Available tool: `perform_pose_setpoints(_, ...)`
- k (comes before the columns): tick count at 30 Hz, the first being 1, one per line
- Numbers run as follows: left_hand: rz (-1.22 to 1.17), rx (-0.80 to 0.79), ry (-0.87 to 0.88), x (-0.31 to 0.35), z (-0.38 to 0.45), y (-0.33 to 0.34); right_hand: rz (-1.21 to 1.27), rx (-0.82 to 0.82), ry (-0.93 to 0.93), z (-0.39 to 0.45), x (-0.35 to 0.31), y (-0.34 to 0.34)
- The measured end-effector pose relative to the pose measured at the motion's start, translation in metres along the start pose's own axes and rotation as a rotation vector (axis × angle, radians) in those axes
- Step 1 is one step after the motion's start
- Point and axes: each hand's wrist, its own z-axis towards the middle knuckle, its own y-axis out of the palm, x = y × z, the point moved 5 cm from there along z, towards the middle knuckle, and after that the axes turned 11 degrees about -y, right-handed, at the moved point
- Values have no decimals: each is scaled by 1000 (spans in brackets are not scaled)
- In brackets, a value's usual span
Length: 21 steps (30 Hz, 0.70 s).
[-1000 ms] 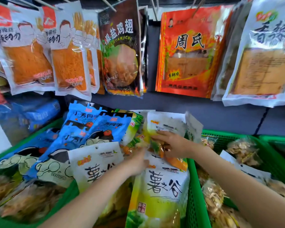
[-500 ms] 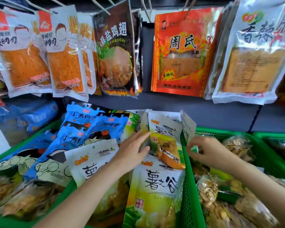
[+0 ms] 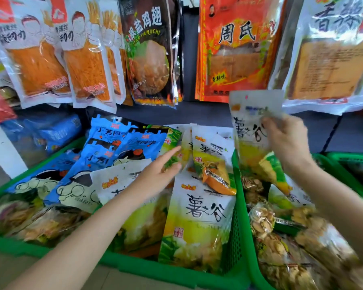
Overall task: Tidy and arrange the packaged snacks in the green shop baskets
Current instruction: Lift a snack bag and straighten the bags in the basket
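The left green basket (image 3: 238, 206) holds blue cartoon snack packs (image 3: 105, 151) at the back left and white-and-yellow chip bags (image 3: 199, 216) at the right. My left hand (image 3: 157, 174) lies flat and open on the bags in the middle of this basket, fingers pointing right. My right hand (image 3: 285, 141) holds one white-and-yellow chip bag (image 3: 252, 130) lifted above the wall between the left basket and the right green basket (image 3: 254, 260). The right basket contains clear bags of brown snacks (image 3: 281, 256).
Large snack packs hang on hooks above: orange strip packs (image 3: 38, 57), a dark chicken pack (image 3: 149, 51), a red-orange pack (image 3: 235, 49) and a white pack (image 3: 331, 51). Another green basket (image 3: 352, 160) stands at far right. Blue packets (image 3: 50, 130) lie at the left.
My right hand took hold of a white-and-yellow chip bag from the right basket's edge and raised it. My left hand slid to rest flat on the bags in the left basket.
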Motion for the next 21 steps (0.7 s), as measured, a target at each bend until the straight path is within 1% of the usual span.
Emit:
perform_pose_setpoints(2,-154,-41,-70,-17,-8,-5,209,-9,27,6,-17,-13)
perform_pose_setpoints(3,-225,-56,-110,-24,-11,-7,357,-27,81,6,-23,-15)
perform_pose_setpoints(5,-311,-72,-166,-31,-16,-14,687,-113,254,-6,-26,-3)
perform_pose_setpoints(6,-328,-92,-178,-32,-19,-17,816,-181,361,-18,-21,11)
perform_pose_setpoints(7,-342,-120,-177,-32,-22,-19,896,-275,460,-36,-18,26)
perform_pose_setpoints(9,-303,-184,-178,-33,-27,-18,847,-470,595,-72,-2,54)
perform_pose_setpoints(10,-242,-221,-181,-33,-30,-15,772,-494,627,-82,7,61)
perform_pose_setpoints(11,-176,-259,-192,-33,-34,-10,694,-480,629,-85,14,61)
perform_pose_setpoints(12,-99,-278,-198,-33,-38,-6,561,-456,581,-82,18,56)
perform_pose_setpoints(13,13,-284,-191,-35,-41,-3,368,-464,472,-77,18,48)
perform_pose_setpoints(14,153,-285,-179,-40,-41,1,180,-538,311,-74,12,42)
perform_pose_setpoints(15,290,-283,-166,-42,-41,5,43,-674,136,-79,1,42)
perform_pose_setpoints(16,398,-271,-152,-41,-42,9,-51,-863,-10,-92,-11,46)
perform_pose_setpoints(17,467,-252,-145,-41,-42,13,-143,-1053,-116,-111,-20,52)
perform_pose_setpoints(18,508,-232,-135,-39,-42,18,-247,-1184,-206,-130,-23,59)
perform_pose_setpoints(19,530,-210,-119,-35,-41,25,-356,-1240,-285,-144,-23,64)
perform_pose_setpoints(20,542,-193,-104,-31,-38,31,-442,-1242,-349,-150,-17,68)
perform_pose_setpoints(21,548,-187,-102,-28,-35,37,-495,-1234,-373,-152,-10,70)
